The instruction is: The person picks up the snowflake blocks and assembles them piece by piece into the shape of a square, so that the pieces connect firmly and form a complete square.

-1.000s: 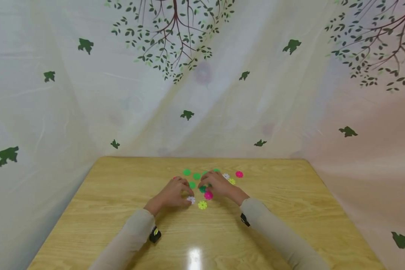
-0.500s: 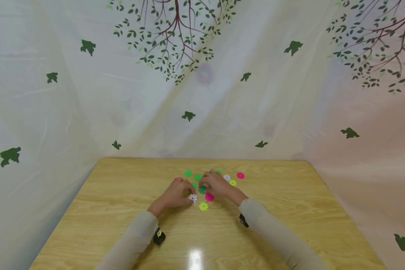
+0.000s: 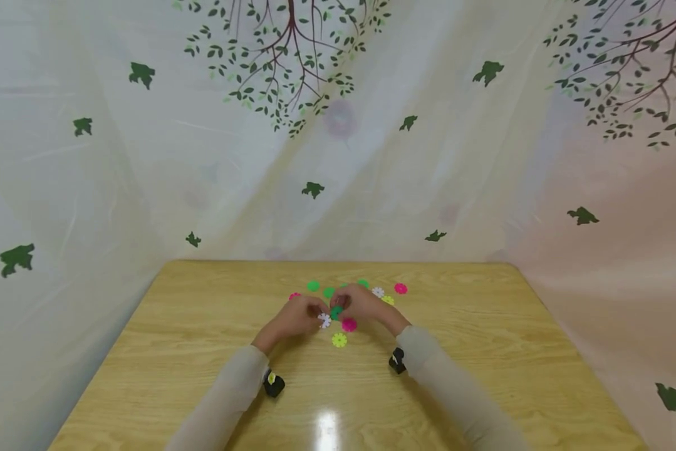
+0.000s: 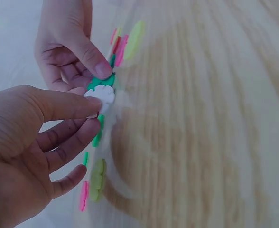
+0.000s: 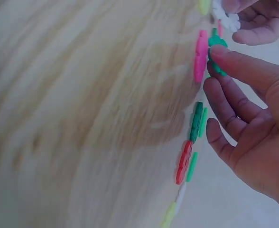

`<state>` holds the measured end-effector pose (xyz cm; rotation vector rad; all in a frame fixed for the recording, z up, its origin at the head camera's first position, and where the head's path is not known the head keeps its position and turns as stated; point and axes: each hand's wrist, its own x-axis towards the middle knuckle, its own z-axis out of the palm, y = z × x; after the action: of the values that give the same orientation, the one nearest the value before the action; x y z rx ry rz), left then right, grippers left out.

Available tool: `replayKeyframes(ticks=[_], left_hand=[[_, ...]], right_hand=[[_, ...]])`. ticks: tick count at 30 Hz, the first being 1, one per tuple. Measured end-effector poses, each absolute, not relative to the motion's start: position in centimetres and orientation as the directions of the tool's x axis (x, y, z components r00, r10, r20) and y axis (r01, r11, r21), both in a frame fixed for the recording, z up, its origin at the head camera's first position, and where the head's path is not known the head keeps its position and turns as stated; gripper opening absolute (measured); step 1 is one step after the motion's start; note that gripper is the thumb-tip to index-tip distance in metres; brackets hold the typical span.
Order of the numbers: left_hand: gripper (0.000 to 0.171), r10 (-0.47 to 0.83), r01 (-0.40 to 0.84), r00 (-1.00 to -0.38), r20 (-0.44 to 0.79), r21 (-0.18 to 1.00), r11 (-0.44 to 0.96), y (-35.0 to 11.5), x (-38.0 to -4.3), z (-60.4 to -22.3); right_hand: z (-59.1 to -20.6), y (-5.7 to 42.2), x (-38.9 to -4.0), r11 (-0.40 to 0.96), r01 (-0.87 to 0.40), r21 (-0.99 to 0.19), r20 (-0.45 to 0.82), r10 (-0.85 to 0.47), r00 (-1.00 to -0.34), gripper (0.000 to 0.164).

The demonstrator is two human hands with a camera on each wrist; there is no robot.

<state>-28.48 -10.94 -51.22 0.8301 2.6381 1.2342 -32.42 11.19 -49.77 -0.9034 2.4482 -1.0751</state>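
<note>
My left hand (image 3: pixel 297 318) pinches a white flower-shaped disc (image 4: pixel 101 97) between thumb and forefinger. My right hand (image 3: pixel 366 307) pinches a dark green flower-shaped disc (image 5: pixel 217 57) the same way. Both discs are held up over the table, edge to edge, and in the left wrist view the white one overlaps the green one. Just below them lie a pink disc (image 3: pixel 349 325) and a yellow disc (image 3: pixel 339 340). Fingers hide part of each held disc.
Behind the hands on the wooden table (image 3: pixel 456 376) lie several light green discs (image 3: pixel 313 285). To the right are a white disc (image 3: pixel 378 292), a yellow one (image 3: pixel 388 300) and a pink one (image 3: pixel 401 288). A printed curtain (image 3: pixel 247 188) hangs at the table's back edge.
My left hand has brought the white disc up and to the right, to the green disc. My right hand has raised and tilted the green disc slightly.
</note>
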Motion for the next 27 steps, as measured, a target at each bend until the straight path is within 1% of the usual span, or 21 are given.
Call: replayKeyframes(ticks=[2,5,10,15,18,22,27], left_hand=[[0.017,0.516,0.419,-0.846,0.132,0.765,0.49,-11.0,-28.7,-51.3],[0.017,0.499,0.387,-0.855,0.14,0.812,0.437,-11.2,-29.1,-51.3],[0.02,0.456,0.331,-0.878,0.146,0.873,0.359,-11.5,-29.4,-51.2],[0.026,0.359,0.185,-0.93,0.077,0.942,0.279,-11.5,-29.5,-50.8],[0.027,0.298,0.123,-0.953,0.048,0.963,0.238,-11.3,-29.6,-50.5],[0.028,0.235,0.094,-0.971,0.049,0.979,0.182,-10.8,-29.8,-50.1],[0.031,0.193,0.049,-0.98,0.042,0.998,0.03,-10.3,-29.9,-49.5]], right_hand=[[-49.8,11.3,-32.5,0.494,-0.41,-0.766,-0.025,-0.662,-0.749,0.016],[-49.8,11.5,-32.7,0.462,-0.397,-0.793,0.01,-0.642,-0.767,0.015],[-50.0,12.0,-32.8,0.395,-0.414,-0.82,0.112,-0.6,-0.792,0.016],[-49.8,12.2,-32.7,0.325,-0.384,-0.864,0.164,-0.539,-0.826,0.015],[-49.3,12.1,-32.6,0.279,-0.355,-0.892,0.184,-0.495,-0.849,0.015],[-48.4,12.0,-32.3,0.232,-0.363,-0.903,0.231,-0.45,-0.862,0.014],[-47.7,11.7,-32.1,0.213,-0.396,-0.893,0.284,-0.416,-0.864,0.013]])
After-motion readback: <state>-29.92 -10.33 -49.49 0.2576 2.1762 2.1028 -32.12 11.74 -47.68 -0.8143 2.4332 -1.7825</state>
